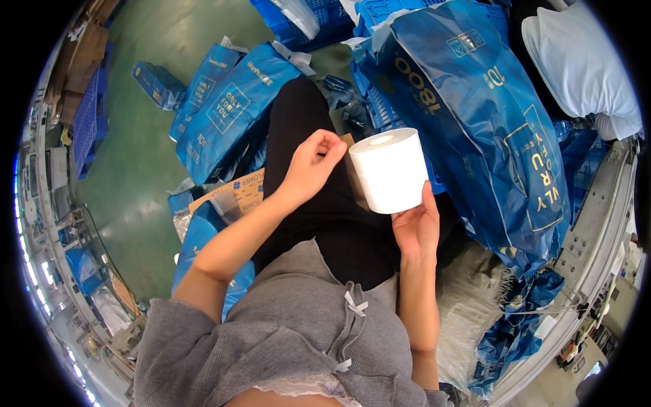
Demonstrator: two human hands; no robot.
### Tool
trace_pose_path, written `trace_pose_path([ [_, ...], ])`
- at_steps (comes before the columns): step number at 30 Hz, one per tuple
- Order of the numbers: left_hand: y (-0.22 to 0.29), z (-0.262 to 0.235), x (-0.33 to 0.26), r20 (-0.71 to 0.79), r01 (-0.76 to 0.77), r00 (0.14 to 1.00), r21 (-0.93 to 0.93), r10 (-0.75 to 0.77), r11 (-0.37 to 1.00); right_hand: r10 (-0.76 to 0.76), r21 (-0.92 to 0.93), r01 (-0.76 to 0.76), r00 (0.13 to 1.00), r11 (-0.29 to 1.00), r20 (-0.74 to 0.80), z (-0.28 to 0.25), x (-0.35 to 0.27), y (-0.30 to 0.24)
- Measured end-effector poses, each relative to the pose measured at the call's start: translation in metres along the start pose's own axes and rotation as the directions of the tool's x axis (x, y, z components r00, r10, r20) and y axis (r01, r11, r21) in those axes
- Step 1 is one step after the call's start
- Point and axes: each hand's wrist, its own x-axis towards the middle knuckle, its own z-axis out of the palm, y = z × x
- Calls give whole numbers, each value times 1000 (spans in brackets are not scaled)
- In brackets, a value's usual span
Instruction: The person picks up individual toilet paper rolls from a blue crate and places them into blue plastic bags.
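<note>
A white toilet paper roll (390, 178) stands nearly upright in my right hand (417, 227), its small core hole showing on top. My right fingers go under its base, and the thumb presses up its side. Left of the roll, apart from it, is my left hand (314, 168) with its fingers curled in and the thumb against them. Whatever those fingertips may pinch is too small to see. Below both hands is my lap in black trousers (319, 230). A strip of brown cardboard (357, 182) shows just behind the roll.
A large blue printed bag (468, 115) rises close on the right. More blue bags (234, 102) stand on the green floor (139, 230) to the left. Blue crates (319, 27) are at the far side. A woven sack (471, 305) and a metal rail (590, 230) lie at right.
</note>
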Motion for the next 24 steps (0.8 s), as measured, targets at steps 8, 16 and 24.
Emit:
trace_pose_path([
  [8,-3,32,-27,28,11,1000,-89,-9,996,-55,20,54,997,998,59,3,0,11],
  [16,-7,27,-26,133,316,949,-412,-287,855,-187,-180,217,968,960,169,5,-5,23],
  [24,2,-6,-69,224,276,956,-463,-190,842,-126,-295,148,988,944,92,-7,8,42],
])
